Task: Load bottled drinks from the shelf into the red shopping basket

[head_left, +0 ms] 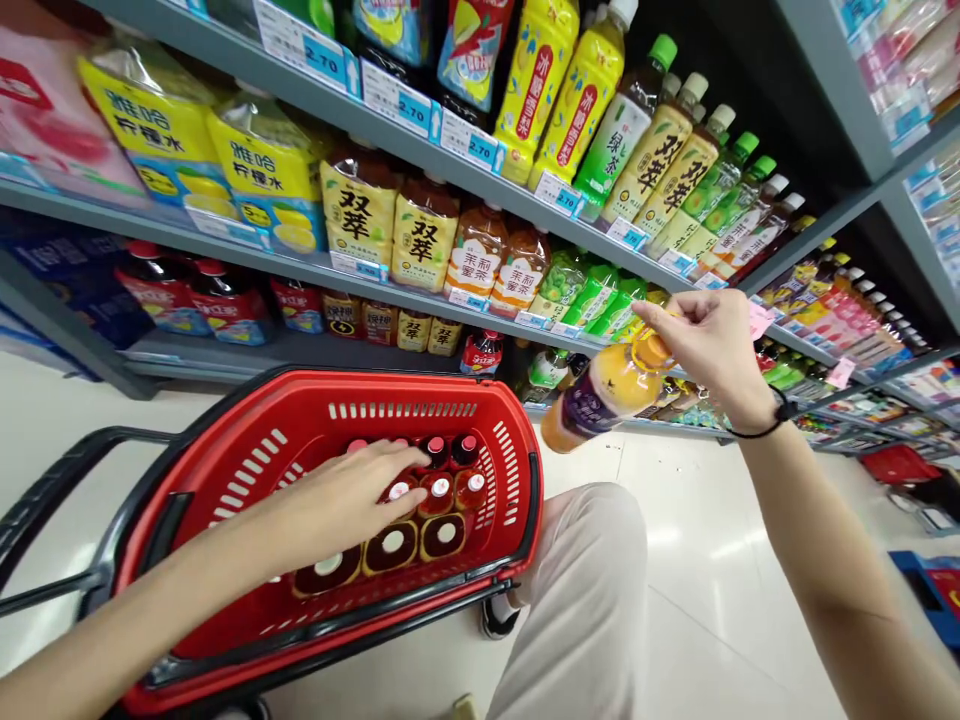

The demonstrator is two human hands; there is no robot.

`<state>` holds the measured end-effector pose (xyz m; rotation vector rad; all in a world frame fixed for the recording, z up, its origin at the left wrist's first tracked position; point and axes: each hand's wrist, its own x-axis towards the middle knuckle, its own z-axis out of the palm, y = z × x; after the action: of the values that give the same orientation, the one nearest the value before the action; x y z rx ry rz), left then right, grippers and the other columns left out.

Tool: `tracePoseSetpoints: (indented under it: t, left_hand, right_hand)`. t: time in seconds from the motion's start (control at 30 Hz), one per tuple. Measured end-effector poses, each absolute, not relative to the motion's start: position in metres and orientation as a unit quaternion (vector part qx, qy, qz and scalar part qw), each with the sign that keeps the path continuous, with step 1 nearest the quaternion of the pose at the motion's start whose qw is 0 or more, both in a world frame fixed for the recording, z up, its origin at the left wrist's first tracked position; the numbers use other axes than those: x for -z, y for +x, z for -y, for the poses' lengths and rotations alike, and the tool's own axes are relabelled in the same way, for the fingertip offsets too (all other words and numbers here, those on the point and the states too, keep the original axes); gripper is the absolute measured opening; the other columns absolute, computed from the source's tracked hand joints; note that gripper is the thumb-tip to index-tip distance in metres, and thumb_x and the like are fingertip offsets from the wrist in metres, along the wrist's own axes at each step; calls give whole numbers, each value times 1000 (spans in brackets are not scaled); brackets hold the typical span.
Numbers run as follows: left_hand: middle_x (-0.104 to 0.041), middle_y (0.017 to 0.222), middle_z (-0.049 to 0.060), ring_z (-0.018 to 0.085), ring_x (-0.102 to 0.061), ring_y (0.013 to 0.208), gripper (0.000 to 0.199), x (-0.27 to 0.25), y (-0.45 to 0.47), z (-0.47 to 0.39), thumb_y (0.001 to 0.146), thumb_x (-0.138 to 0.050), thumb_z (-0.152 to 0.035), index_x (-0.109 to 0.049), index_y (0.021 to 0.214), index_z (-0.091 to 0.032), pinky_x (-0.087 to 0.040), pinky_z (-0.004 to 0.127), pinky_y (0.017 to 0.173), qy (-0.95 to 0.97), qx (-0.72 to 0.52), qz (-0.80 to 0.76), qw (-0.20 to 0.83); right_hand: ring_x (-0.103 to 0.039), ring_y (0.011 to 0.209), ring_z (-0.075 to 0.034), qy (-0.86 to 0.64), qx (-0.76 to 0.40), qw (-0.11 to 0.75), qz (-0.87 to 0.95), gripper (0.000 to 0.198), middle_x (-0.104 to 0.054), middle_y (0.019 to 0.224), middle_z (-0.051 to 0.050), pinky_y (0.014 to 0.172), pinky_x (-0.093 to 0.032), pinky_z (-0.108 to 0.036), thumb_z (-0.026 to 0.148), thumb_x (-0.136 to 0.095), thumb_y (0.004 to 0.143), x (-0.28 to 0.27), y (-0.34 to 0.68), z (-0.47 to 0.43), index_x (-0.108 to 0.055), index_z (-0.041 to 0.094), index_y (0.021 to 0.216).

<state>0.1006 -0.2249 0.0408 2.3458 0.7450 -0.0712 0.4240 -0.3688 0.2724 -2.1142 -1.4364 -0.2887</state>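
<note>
My right hand [712, 345] pinches an orange-capped drink bottle [600, 395] by its neck. The bottle, with orange liquid and a purple label, hangs tilted just right of the red basket [225, 440]. My left hand [367, 490] reaches into the basket with its fingers apart. It is over a group of standing bottles, and whether its fingertips touch them I cannot tell. Dark bottles with red caps [465, 448] stand at the back, reddish bottles with white caps [440, 487] in the middle, and larger brown bottles with pale caps [393, 542] in front.
Shelves [420, 300] of bottled drinks run along the far side, with price tags [469, 140] on their edges. A black handle [67, 450] projects at the basket's left. My bent knee [600, 530] is at its right. Pale tiled floor [712, 560] lies beyond.
</note>
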Motion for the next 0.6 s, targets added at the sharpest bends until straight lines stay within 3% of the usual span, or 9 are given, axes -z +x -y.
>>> tracePoseSetpoints:
  t: [0.1, 0.2, 0.27, 0.37, 0.47, 0.53, 0.6]
  left_hand:
    - [-46, 168, 15, 37, -46, 154, 75, -53, 107, 250, 97, -54, -58, -48, 162, -20, -41, 54, 125, 903, -133, -255, 319]
    - [-39, 171, 20, 35, -38, 160, 85, -61, 111, 273, 99, -64, -49, -29, 169, -16, -36, 53, 131, 882, -331, -233, 240]
    - [-39, 170, 21, 36, -40, 159, 98, -62, 109, 281, 94, -75, -42, -20, 171, -18, -38, 52, 131, 869, -389, -219, 212]
    - [-57, 157, 17, 35, -61, 143, 101, -58, 98, 281, 85, -85, -40, -27, 166, -22, -52, 47, 120, 852, -375, -260, 255]
    - [-67, 145, 14, 32, -72, 127, 96, -57, 85, 276, 79, -89, -40, -38, 158, -22, -60, 42, 110, 837, -360, -296, 287]
    - [-68, 143, 13, 31, -73, 124, 99, -59, 79, 273, 75, -91, -37, -39, 158, -22, -62, 39, 106, 835, -373, -286, 286]
    - [-68, 143, 12, 30, -73, 125, 100, -64, 75, 270, 73, -92, -33, -40, 157, -22, -62, 39, 106, 831, -389, -274, 290]
  right_hand:
    - [-27, 52, -11, -741, 28, 323, 588, 76, -31, 52, 1, 50, -20, -30, 76, -75, 86, -279, 371, 370, -36, 21, 50]
    - [-27, 50, -12, -694, -64, 370, 614, 77, -32, 50, 1, 48, -19, -31, 78, -75, 86, -262, 326, 363, -38, 22, 48]
    - [-26, 48, -12, -670, -147, 390, 614, 76, -33, 49, 1, 47, -19, -31, 78, -75, 85, -245, 304, 353, -40, 22, 48]
    - [-29, 48, -11, -645, -240, 414, 596, 72, -39, 49, 2, 46, -22, -31, 75, -79, 83, -224, 288, 331, -46, 21, 49]
    - [-41, 48, -12, -606, -313, 448, 578, 60, -52, 52, 0, 48, -32, -30, 70, -79, 86, -206, 291, 309, -63, 21, 55]
    - [-56, 56, -14, -587, -327, 475, 568, 48, -66, 62, -2, 57, -46, -29, 62, -78, 91, -189, 298, 299, -75, 20, 68]
    - [-70, 76, -18, -581, -323, 516, 540, 36, -78, 83, -6, 75, -56, -29, 55, -77, 93, -161, 304, 293, -82, 21, 84]
